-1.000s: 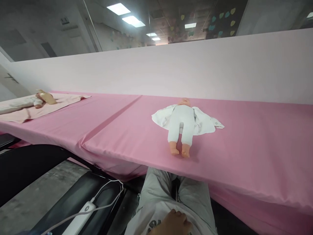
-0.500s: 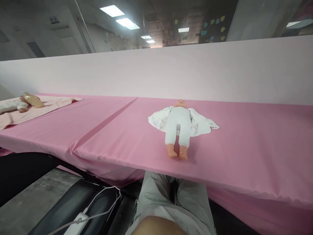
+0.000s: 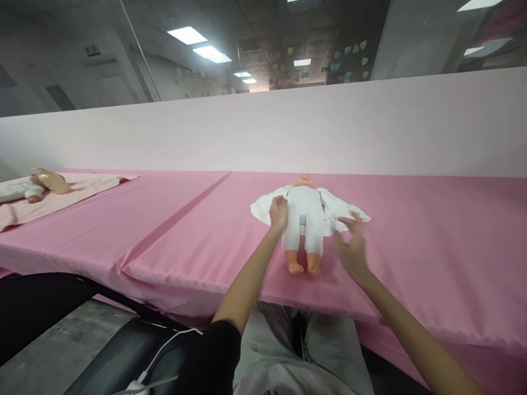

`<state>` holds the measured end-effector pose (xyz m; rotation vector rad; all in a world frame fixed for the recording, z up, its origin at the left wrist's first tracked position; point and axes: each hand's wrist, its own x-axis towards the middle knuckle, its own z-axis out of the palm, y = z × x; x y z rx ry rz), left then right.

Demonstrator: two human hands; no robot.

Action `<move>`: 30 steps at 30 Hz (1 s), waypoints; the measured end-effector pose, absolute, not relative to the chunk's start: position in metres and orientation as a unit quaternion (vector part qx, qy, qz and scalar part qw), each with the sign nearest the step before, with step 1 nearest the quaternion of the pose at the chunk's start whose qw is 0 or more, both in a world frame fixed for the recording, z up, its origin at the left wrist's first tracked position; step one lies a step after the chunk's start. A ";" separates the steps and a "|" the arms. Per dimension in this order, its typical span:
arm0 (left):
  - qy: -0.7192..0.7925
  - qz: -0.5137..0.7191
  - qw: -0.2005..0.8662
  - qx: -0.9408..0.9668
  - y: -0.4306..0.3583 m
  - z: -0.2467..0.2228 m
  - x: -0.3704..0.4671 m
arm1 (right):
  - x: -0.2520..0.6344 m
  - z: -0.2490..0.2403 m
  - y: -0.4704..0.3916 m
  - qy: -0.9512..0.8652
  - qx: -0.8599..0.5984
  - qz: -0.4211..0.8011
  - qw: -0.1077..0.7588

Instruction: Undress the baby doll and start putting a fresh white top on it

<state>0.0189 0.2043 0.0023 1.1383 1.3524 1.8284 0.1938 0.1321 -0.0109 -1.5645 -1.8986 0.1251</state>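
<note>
A baby doll (image 3: 304, 206) in white lies on its back on the pink-covered table, its head toward the wall and its bare feet toward me. Beneath it a white baby shirt (image 3: 340, 211) is spread, reaching out on both sides. My left hand (image 3: 279, 214) is at the left side of the doll's body, over the shirt, fingers bent; blur hides whether they grip anything. To the right of the doll, my right hand (image 3: 352, 244) is blurred, its fingers apart and nothing in it, near the shirt's right part.
At the far left, another doll (image 3: 22, 191) and a yellowish bottle-like object (image 3: 55, 182) lie on a light pink cloth (image 3: 90, 189). A white wall (image 3: 185, 137) stands behind the table. Below left are a black seat (image 3: 119, 356) and a white cable (image 3: 164, 345).
Both my hands have come into view and reached forward to either side of the doll. The view has tilted up slightly. The doll and shirt look the same.
</note>
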 end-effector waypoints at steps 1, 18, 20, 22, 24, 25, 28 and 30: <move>0.531 0.642 0.281 0.477 0.213 -0.008 0.020 | 0.177 -0.005 0.145 -0.738 -0.579 0.044 0.343; 0.535 0.614 0.224 0.535 0.216 -0.064 0.037 | 0.051 -0.001 0.337 -0.834 -0.535 -0.067 0.115; 0.548 0.608 0.208 0.536 0.222 -0.064 0.029 | 0.053 -0.002 0.339 -0.819 -0.557 -0.065 0.119; 0.576 0.594 0.170 0.536 0.231 -0.062 0.018 | 0.054 -0.003 0.341 -0.812 -0.566 -0.068 0.125; 0.621 0.553 0.101 0.546 0.243 -0.059 0.006 | 0.056 -0.004 0.343 -0.813 -0.563 -0.070 0.130; 0.642 0.527 0.063 0.554 0.249 -0.058 0.001 | 0.056 -0.004 0.343 -0.817 -0.557 -0.070 0.130; 0.675 0.466 -0.016 0.572 0.271 -0.056 -0.009 | 0.058 -0.003 0.344 -0.842 -0.522 -0.064 0.121; 0.686 0.435 -0.038 0.582 0.285 -0.057 -0.010 | 0.061 -0.002 0.344 -0.859 -0.496 -0.063 0.113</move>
